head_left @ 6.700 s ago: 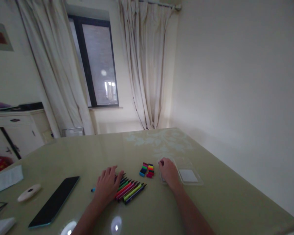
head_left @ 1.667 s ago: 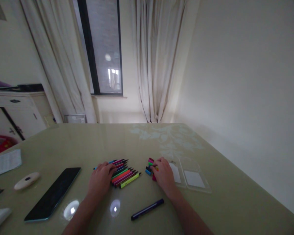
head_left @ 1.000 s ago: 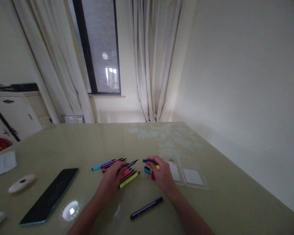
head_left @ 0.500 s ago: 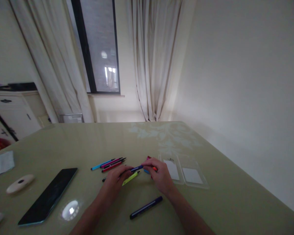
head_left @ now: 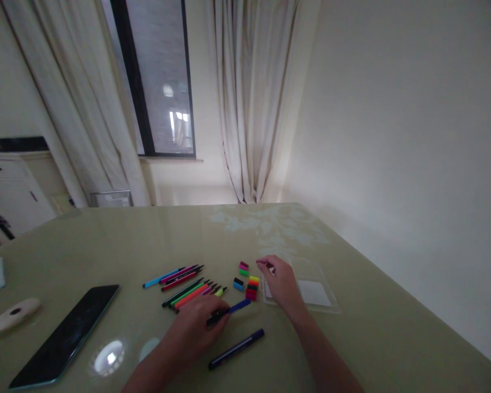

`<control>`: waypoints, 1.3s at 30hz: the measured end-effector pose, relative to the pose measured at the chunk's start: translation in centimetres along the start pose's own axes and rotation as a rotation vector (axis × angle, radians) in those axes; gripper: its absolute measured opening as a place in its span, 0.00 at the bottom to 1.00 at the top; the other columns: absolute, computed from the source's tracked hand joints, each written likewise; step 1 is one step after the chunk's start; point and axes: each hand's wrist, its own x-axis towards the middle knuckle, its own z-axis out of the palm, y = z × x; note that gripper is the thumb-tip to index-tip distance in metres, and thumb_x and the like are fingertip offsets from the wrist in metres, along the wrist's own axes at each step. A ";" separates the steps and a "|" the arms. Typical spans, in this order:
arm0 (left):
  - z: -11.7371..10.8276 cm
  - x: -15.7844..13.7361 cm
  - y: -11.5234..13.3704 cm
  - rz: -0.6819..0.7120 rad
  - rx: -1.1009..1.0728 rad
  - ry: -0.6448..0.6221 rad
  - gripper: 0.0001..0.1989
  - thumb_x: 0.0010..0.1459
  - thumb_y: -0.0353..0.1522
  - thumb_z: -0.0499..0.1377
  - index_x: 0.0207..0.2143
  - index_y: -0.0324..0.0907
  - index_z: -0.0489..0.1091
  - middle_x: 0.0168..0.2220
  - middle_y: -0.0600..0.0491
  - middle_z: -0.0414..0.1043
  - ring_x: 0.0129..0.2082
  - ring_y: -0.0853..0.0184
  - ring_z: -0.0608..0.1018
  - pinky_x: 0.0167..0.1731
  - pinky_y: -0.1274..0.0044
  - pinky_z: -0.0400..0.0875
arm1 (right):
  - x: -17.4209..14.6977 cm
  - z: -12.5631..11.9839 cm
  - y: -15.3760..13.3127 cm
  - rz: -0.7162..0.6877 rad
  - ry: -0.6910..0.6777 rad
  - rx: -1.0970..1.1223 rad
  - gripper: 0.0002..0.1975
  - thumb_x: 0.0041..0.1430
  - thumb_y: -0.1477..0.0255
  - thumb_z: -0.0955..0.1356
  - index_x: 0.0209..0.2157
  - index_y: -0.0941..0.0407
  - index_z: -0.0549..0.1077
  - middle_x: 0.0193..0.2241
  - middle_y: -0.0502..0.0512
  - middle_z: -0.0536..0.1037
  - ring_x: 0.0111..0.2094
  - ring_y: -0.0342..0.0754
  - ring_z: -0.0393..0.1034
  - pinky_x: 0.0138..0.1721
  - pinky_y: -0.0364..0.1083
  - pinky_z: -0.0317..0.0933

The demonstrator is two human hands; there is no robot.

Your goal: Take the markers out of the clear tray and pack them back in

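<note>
Head view: blue marker (head_left: 240, 306) rightward from clamped left hand (head_left: 197, 326); right hand (head_left: 283, 281), closure unclear.

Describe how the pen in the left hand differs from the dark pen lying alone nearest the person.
The held pen is in the left hand; the lone pen lies untouched on the table.
The held pen's right end is brighter blue; the lone pen is darker, navy-looking.
The hand partly covers the held pen; the lone pen shows full length.
Both slant up rightward in the picture.
</note>
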 end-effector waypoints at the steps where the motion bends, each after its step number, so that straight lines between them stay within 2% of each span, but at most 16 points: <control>1: 0.2 -0.1 0.1 0.009 0.016 -0.028 0.09 0.63 0.36 0.58 0.41 0.48 0.79 0.38 0.51 0.81 0.39 0.63 0.79 0.42 0.74 0.71 | 0.1 -0.2 0.4 -0.002 -0.027 -0.130 0.08 0.61 0.71 0.69 0.34 0.56 0.82 0.36 0.59 0.82 0.40 0.53 0.75 0.46 0.51 0.66; 3: 0.5 -0.2 0.3 0.022 0.028 -0.067 0.07 0.62 0.35 0.60 0.40 0.48 0.78 0.37 0.52 0.80 0.39 0.63 0.78 0.41 0.75 0.69 | 0.0 -0.3 0.9 -0.013 -0.105 -0.317 0.06 0.58 0.75 0.70 0.31 0.56 0.82 0.37 0.59 0.81 0.43 0.54 0.73 0.49 0.51 0.64; 6: 0.4 -0.1 0.1 0.004 0.016 -0.078 0.07 0.61 0.38 0.61 0.36 0.46 0.78 0.35 0.52 0.78 0.38 0.63 0.77 0.39 0.75 0.68 | -0.3 0.3 0.9 -0.043 -0.174 -0.444 0.08 0.58 0.76 0.70 0.31 0.55 0.83 0.39 0.58 0.80 0.45 0.54 0.72 0.49 0.49 0.62; 8: -0.1 0.1 -0.5 -0.049 0.026 -0.027 0.10 0.64 0.39 0.59 0.35 0.46 0.77 0.36 0.51 0.77 0.38 0.63 0.77 0.39 0.75 0.67 | -0.5 0.7 0.6 -0.060 -0.177 -0.493 0.09 0.60 0.76 0.69 0.30 0.55 0.83 0.39 0.59 0.80 0.44 0.54 0.72 0.48 0.49 0.61; 11: -1.0 0.2 -1.7 -0.153 0.103 0.080 0.10 0.65 0.37 0.57 0.37 0.46 0.77 0.40 0.51 0.77 0.41 0.61 0.78 0.42 0.74 0.67 | -0.7 1.1 0.3 -0.076 -0.177 -0.549 0.10 0.61 0.76 0.68 0.30 0.55 0.83 0.38 0.59 0.80 0.44 0.54 0.71 0.47 0.49 0.60; 14: -1.4 0.2 -2.7 -0.219 0.193 0.088 0.07 0.62 0.36 0.59 0.35 0.46 0.76 0.41 0.51 0.76 0.43 0.59 0.78 0.43 0.73 0.67 | -0.7 1.3 0.2 -0.063 -0.181 -0.599 0.09 0.62 0.75 0.68 0.32 0.56 0.82 0.39 0.61 0.80 0.44 0.55 0.71 0.47 0.49 0.60; 17: -1.3 0.1 -3.0 -0.220 0.214 0.085 0.07 0.62 0.37 0.59 0.34 0.46 0.75 0.40 0.51 0.76 0.44 0.58 0.78 0.44 0.72 0.68 | -0.5 1.2 0.1 -0.036 -0.206 -0.611 0.07 0.63 0.74 0.68 0.34 0.58 0.80 0.41 0.63 0.80 0.45 0.56 0.71 0.48 0.49 0.60; 21: -1.1 0.3 -2.4 -0.162 0.127 0.167 0.11 0.65 0.39 0.55 0.36 0.45 0.74 0.40 0.50 0.77 0.44 0.58 0.78 0.46 0.70 0.69 | -0.4 0.7 -0.2 -0.034 -0.189 -0.407 0.07 0.65 0.73 0.67 0.36 0.58 0.78 0.40 0.62 0.81 0.45 0.55 0.73 0.48 0.50 0.61; 26: -1.3 0.7 -1.6 -0.141 -0.064 0.230 0.15 0.68 0.43 0.53 0.43 0.47 0.75 0.40 0.52 0.78 0.40 0.61 0.78 0.42 0.73 0.71 | -0.8 0.6 -1.5 0.015 -0.244 0.202 0.10 0.68 0.66 0.64 0.39 0.55 0.75 0.36 0.55 0.83 0.37 0.50 0.79 0.40 0.46 0.68; 28: -1.3 0.7 -1.6 -0.098 -0.087 0.250 0.15 0.69 0.43 0.52 0.44 0.47 0.76 0.40 0.52 0.78 0.41 0.60 0.79 0.42 0.73 0.71 | -1.0 0.8 -1.9 0.013 -0.260 0.347 0.10 0.66 0.64 0.66 0.38 0.55 0.75 0.36 0.55 0.83 0.37 0.50 0.80 0.40 0.46 0.69; 31: -1.3 0.8 -1.7 -0.070 -0.092 0.275 0.15 0.69 0.43 0.53 0.44 0.47 0.77 0.39 0.52 0.77 0.40 0.61 0.79 0.41 0.74 0.72 | -1.3 1.1 -2.0 -0.027 -0.262 0.409 0.10 0.64 0.63 0.68 0.38 0.55 0.76 0.35 0.54 0.83 0.38 0.51 0.80 0.41 0.47 0.70; 39: -1.2 0.8 -1.7 -0.087 -0.133 0.265 0.13 0.67 0.42 0.54 0.41 0.47 0.76 0.38 0.52 0.78 0.39 0.61 0.79 0.40 0.74 0.72 | -1.5 1.2 -2.3 -0.089 -0.240 0.364 0.09 0.64 0.64 0.69 0.39 0.54 0.78 0.36 0.55 0.84 0.38 0.51 0.79 0.42 0.47 0.70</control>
